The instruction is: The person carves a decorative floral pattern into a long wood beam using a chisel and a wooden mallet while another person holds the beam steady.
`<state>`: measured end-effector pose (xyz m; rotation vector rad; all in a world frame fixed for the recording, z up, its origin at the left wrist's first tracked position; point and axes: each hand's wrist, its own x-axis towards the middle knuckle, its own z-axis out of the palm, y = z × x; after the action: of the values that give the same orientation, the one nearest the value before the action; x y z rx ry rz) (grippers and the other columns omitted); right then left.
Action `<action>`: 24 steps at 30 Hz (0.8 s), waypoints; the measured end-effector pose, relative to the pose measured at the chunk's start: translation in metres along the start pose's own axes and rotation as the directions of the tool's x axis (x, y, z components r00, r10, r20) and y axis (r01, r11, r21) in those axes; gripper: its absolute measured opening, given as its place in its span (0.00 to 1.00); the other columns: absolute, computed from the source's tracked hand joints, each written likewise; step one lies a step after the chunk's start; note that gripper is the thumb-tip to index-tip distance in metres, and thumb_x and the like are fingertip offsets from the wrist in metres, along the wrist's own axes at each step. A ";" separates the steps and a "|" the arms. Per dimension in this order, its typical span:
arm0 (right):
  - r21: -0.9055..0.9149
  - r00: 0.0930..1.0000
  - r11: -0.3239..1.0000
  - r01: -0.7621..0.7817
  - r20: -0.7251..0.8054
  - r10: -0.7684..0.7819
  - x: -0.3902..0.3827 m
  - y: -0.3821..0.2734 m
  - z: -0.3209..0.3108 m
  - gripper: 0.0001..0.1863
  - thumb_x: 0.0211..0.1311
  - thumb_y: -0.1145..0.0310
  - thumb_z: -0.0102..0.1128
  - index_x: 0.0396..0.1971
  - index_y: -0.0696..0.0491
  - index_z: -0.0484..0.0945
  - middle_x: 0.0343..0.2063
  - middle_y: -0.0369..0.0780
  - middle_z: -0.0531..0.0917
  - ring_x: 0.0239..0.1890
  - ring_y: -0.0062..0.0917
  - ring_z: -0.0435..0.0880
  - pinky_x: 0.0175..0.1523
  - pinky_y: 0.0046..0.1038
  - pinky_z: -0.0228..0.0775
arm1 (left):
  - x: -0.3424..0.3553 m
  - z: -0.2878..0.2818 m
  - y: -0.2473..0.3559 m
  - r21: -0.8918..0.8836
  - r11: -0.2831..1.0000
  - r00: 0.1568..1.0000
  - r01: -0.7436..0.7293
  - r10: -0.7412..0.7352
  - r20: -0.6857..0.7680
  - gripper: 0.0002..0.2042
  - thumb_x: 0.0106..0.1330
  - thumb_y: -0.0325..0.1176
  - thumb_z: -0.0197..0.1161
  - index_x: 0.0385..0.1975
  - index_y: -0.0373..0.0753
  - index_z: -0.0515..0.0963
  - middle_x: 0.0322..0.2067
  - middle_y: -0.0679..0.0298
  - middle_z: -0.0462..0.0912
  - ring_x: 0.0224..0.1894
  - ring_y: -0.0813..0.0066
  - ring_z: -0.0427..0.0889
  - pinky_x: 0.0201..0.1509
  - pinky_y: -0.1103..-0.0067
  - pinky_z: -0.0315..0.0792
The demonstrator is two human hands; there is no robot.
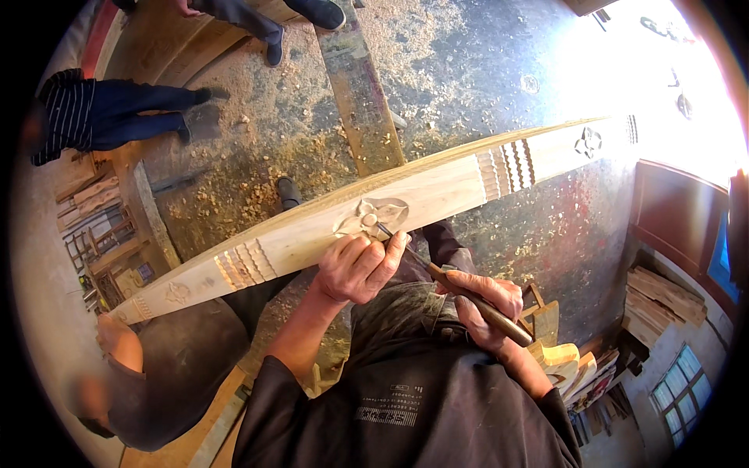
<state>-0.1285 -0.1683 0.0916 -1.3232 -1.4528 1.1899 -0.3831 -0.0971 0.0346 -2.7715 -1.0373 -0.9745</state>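
A long pale wooden beam [445,187] crosses in front of me, carved with a flower motif [390,210] at the middle and bands of wavy grooves. My left hand [357,269] rests at the beam's near edge, fingers curled round the steel blade of a carving chisel [418,258], whose tip lies on the flower. My right hand [488,304] grips the chisel's wooden handle [507,326] below and to the right of the beam.
A seated co-worker [179,359] is at the beam's left end. Other people's legs [140,113] show upper left. Shavings [218,195] litter the dark floor beside a plank [351,93]. Stacked wood pieces [659,304] lie at right; more timber [97,218] is at left.
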 end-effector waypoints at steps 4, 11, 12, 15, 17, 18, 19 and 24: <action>-0.008 0.999 0.999 -0.040 0.018 0.040 0.000 -0.002 0.000 0.18 0.64 0.77 0.67 0.53 0.61 0.88 0.37 0.45 0.95 0.38 0.33 0.97 0.46 0.30 0.89 | -0.001 -0.001 -0.001 -0.001 1.000 1.000 0.004 -0.004 0.011 0.12 0.65 0.28 0.74 0.48 0.36 0.89 0.26 0.70 0.69 0.25 0.78 0.74 0.29 0.79 0.71; 0.280 0.983 0.953 -0.120 -0.100 0.153 -0.005 0.004 0.004 0.21 0.74 0.59 0.70 0.54 0.63 0.88 0.36 0.46 0.95 0.39 0.30 0.96 0.49 0.30 0.87 | 0.006 -0.005 0.002 -0.087 0.994 0.996 0.070 -0.075 -0.050 0.13 0.63 0.29 0.80 0.46 0.38 0.90 0.25 0.71 0.69 0.25 0.76 0.73 0.28 0.77 0.70; 0.282 0.975 0.952 -0.121 -0.144 0.167 -0.003 0.002 0.003 0.23 0.75 0.57 0.71 0.53 0.63 0.88 0.36 0.46 0.94 0.39 0.29 0.95 0.48 0.30 0.87 | 0.009 -0.004 0.002 -0.099 0.992 0.995 0.078 -0.083 -0.048 0.12 0.62 0.30 0.80 0.45 0.38 0.90 0.25 0.71 0.69 0.25 0.76 0.73 0.27 0.77 0.70; 0.237 0.944 0.965 -0.115 -0.277 0.181 0.016 -0.006 -0.001 0.21 0.73 0.58 0.75 0.48 0.62 0.87 0.32 0.42 0.93 0.36 0.25 0.93 0.42 0.28 0.85 | 0.016 -0.003 0.001 -0.139 0.978 0.986 0.154 -0.161 -0.039 0.11 0.62 0.33 0.81 0.43 0.39 0.91 0.23 0.71 0.71 0.24 0.76 0.74 0.27 0.76 0.69; 0.087 0.941 0.993 -0.085 -0.322 0.109 0.050 -0.020 -0.005 0.14 0.73 0.64 0.76 0.45 0.60 0.87 0.27 0.39 0.90 0.32 0.21 0.90 0.36 0.27 0.81 | 0.022 -0.009 -0.002 -0.214 0.952 0.975 0.217 -0.223 -0.004 0.11 0.63 0.35 0.81 0.42 0.40 0.91 0.22 0.70 0.74 0.24 0.75 0.74 0.27 0.75 0.69; -0.061 0.952 0.992 -0.112 -0.294 0.090 0.071 -0.035 -0.007 0.11 0.73 0.65 0.74 0.42 0.60 0.87 0.27 0.39 0.91 0.30 0.22 0.90 0.36 0.27 0.80 | 0.029 -0.015 -0.008 -0.264 0.932 0.968 0.247 -0.250 0.025 0.10 0.64 0.36 0.81 0.42 0.41 0.91 0.22 0.69 0.75 0.24 0.75 0.74 0.27 0.75 0.69; -0.255 0.971 0.966 -0.037 -0.238 -0.026 0.089 -0.046 -0.012 0.10 0.75 0.65 0.71 0.41 0.59 0.87 0.28 0.40 0.91 0.29 0.24 0.90 0.36 0.28 0.80 | 0.036 -0.021 -0.014 -0.312 0.908 0.959 0.280 -0.277 0.055 0.10 0.64 0.36 0.80 0.41 0.41 0.91 0.22 0.69 0.76 0.24 0.75 0.75 0.27 0.75 0.69; 0.368 0.962 0.914 0.167 -0.265 -0.069 0.162 -0.047 0.006 0.16 0.86 0.58 0.56 0.47 0.56 0.79 0.42 0.43 0.93 0.37 0.25 0.92 0.39 0.26 0.80 | 0.063 -0.011 -0.071 -0.641 0.677 0.910 0.362 -0.406 0.085 0.11 0.69 0.40 0.78 0.43 0.40 0.91 0.25 0.71 0.81 0.26 0.81 0.75 0.28 0.77 0.68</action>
<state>-0.1626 -0.0077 0.1323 -1.0480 -1.0368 1.1173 -0.3951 -0.0076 0.0663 -3.0356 -1.5763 -1.7737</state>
